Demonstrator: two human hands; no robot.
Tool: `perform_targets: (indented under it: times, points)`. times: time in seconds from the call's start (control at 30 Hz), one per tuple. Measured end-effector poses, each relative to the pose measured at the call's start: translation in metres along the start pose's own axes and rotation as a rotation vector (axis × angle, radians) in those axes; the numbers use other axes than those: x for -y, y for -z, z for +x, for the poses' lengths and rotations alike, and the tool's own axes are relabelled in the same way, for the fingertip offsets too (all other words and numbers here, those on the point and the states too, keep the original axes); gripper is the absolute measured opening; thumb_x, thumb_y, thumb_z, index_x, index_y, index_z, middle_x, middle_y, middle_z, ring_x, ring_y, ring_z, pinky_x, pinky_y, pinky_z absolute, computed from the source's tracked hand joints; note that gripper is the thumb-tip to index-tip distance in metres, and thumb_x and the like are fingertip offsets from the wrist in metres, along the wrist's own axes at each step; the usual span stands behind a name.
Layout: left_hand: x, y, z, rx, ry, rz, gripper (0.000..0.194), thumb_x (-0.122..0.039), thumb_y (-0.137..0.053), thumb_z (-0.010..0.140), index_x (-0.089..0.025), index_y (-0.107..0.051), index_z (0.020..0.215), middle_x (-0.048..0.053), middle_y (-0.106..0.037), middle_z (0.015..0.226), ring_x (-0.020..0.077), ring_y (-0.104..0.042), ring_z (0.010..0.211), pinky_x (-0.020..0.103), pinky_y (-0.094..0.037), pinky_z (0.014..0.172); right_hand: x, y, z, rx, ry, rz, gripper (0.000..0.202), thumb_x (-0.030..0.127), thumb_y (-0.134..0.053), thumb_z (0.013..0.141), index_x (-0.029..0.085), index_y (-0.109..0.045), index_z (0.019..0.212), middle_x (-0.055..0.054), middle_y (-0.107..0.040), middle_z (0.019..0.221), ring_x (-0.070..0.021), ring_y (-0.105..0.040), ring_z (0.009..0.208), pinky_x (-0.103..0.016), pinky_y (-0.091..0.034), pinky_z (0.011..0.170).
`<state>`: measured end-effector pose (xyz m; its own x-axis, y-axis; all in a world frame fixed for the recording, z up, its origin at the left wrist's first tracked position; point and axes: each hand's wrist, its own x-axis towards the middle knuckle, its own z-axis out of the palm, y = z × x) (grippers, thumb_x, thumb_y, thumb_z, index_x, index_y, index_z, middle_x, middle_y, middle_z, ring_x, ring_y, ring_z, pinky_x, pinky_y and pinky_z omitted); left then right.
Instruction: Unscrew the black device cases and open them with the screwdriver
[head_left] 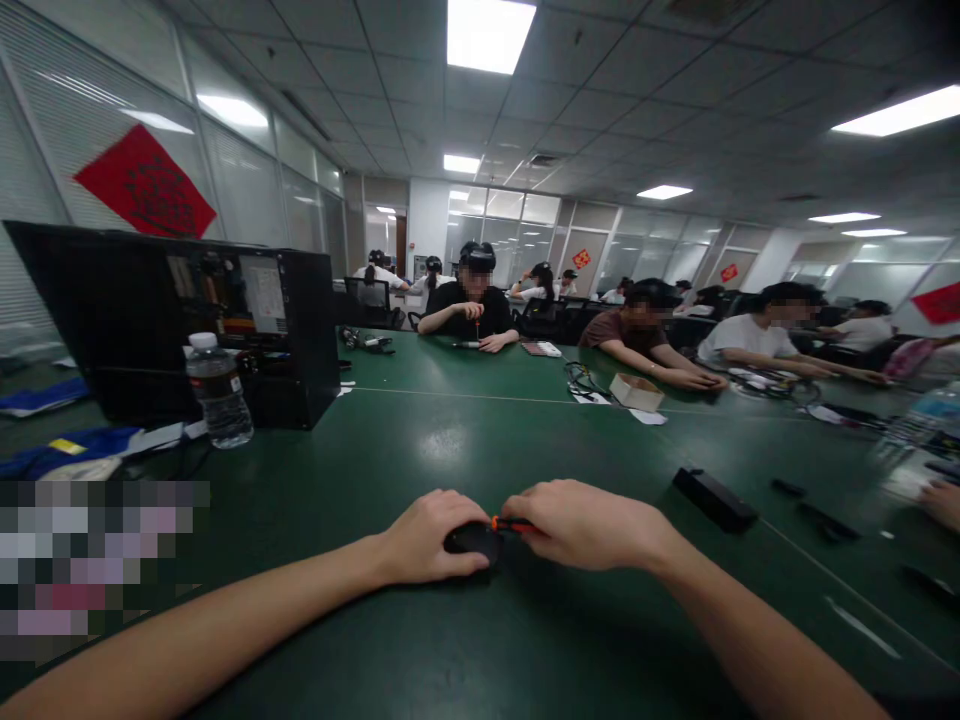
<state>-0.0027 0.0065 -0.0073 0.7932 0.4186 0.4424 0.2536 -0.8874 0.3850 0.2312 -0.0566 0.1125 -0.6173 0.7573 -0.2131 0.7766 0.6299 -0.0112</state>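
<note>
My left hand (429, 537) is closed around a dark, rounded object that looks like a computer mouse (475, 545), low over the green table in front of me. From the other side my right hand (574, 522) grips a black and orange screwdriver (514, 525), held almost level. Its orange end meets or nearly meets the mouse's edge; actual contact is too small to tell. Most of the screwdriver's handle is hidden inside my right fingers. My left palm and fingers cover part of the mouse.
An opened black computer case (307, 340) stands at left behind a water bottle (219, 392). A black box (714, 498) lies to the right on the green table (360, 660). Farther off are a small carton (636, 392), cables (583, 378) and several seated people.
</note>
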Motion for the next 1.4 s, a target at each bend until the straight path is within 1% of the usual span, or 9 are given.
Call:
perform_targets:
  times: [0.13,0.23,0.33,0.4,0.47,0.63,0.83,1.2,1.4]
  points:
    - [-0.001,0.001,0.001,0.006,-0.003,-0.045,0.040,-0.046,-0.068,0.092,-0.019,-0.067,0.121,0.008,-0.074,0.117,0.0241,-0.068,0.105,0.035,-0.049,0.094,0.004,0.035,-0.027,-0.142,-0.008,0.043,0.022,0.031,-0.049,0.099,0.022,-0.069,0.102,-0.006,-0.073,0.098,-0.0204,-0.066,0.087,-0.030,-0.045,0.075]
    - [-0.001,0.002,0.003,0.000,0.016,-0.066,0.040,-0.048,-0.069,0.092,-0.019,-0.069,0.119,0.008,-0.075,0.114,0.0233,-0.068,0.102,0.034,-0.050,0.092,0.006,0.065,-0.044,-0.243,-0.027,0.078,0.029,0.044,-0.050,0.100,0.022,-0.069,0.097,-0.004,-0.072,0.090,-0.0176,-0.064,0.079,-0.027,-0.042,0.068]
    - [-0.002,0.002,0.005,0.001,0.041,-0.078,0.040,-0.048,-0.071,0.090,-0.018,-0.069,0.117,0.007,-0.075,0.112,0.0228,-0.068,0.100,0.034,-0.049,0.090,0.006,0.082,-0.050,-0.388,-0.051,0.075,0.032,0.046,-0.050,0.100,0.022,-0.070,0.098,-0.003,-0.072,0.084,-0.0156,-0.063,0.073,-0.026,-0.039,0.064]
    - [-0.003,0.003,0.005,-0.003,0.055,-0.082,0.040,-0.048,-0.072,0.089,-0.019,-0.070,0.116,0.007,-0.075,0.111,0.0224,-0.068,0.099,0.034,-0.050,0.090,0.005,0.083,-0.047,-0.463,-0.093,0.029,0.030,0.045,-0.051,0.099,0.022,-0.071,0.100,-0.003,-0.072,0.081,-0.0155,-0.062,0.071,-0.026,-0.037,0.062]
    - [-0.004,0.003,0.006,-0.004,0.061,-0.085,0.039,-0.047,-0.072,0.089,-0.019,-0.070,0.115,0.007,-0.075,0.110,0.0222,-0.068,0.099,0.034,-0.050,0.091,0.002,0.080,-0.039,-0.472,-0.124,-0.018,0.029,0.045,-0.051,0.099,0.022,-0.070,0.099,-0.003,-0.071,0.080,-0.0160,-0.061,0.070,-0.026,-0.034,0.060]
    - [-0.004,0.002,0.006,0.008,0.052,-0.087,0.039,-0.047,-0.071,0.090,-0.020,-0.070,0.117,0.007,-0.075,0.112,0.0228,-0.068,0.101,0.035,-0.049,0.092,-0.007,0.069,-0.013,-0.316,-0.065,-0.020,0.031,0.044,-0.050,0.100,0.021,-0.069,0.096,-0.004,-0.071,0.083,-0.0155,-0.062,0.070,-0.026,-0.033,0.061]
    - [-0.002,0.001,0.006,-0.003,0.038,-0.090,0.040,-0.047,-0.070,0.090,-0.019,-0.070,0.118,0.008,-0.075,0.114,0.0230,-0.068,0.103,0.035,-0.049,0.096,-0.005,0.066,0.011,-0.287,-0.049,-0.024,0.030,0.043,-0.052,0.100,0.019,-0.069,0.098,-0.005,-0.070,0.083,-0.0154,-0.061,0.071,-0.026,-0.033,0.061]
    - [-0.002,0.001,0.006,0.005,0.033,-0.072,0.039,-0.048,-0.068,0.092,-0.019,-0.070,0.118,0.007,-0.075,0.111,0.0220,-0.068,0.100,0.033,-0.048,0.092,-0.015,0.068,-0.004,-0.303,-0.040,0.009,0.030,0.044,-0.054,0.099,0.020,-0.071,0.098,-0.003,-0.071,0.083,-0.0148,-0.061,0.072,-0.025,-0.035,0.063]
    - [-0.002,0.002,0.006,-0.005,0.020,-0.078,0.041,-0.048,-0.068,0.092,-0.018,-0.070,0.119,0.008,-0.075,0.112,0.0223,-0.067,0.101,0.033,-0.048,0.092,-0.010,0.069,0.002,-0.298,0.006,0.017,0.027,0.042,-0.055,0.099,0.019,-0.070,0.100,-0.004,-0.072,0.085,-0.0140,-0.061,0.073,-0.024,-0.033,0.063]
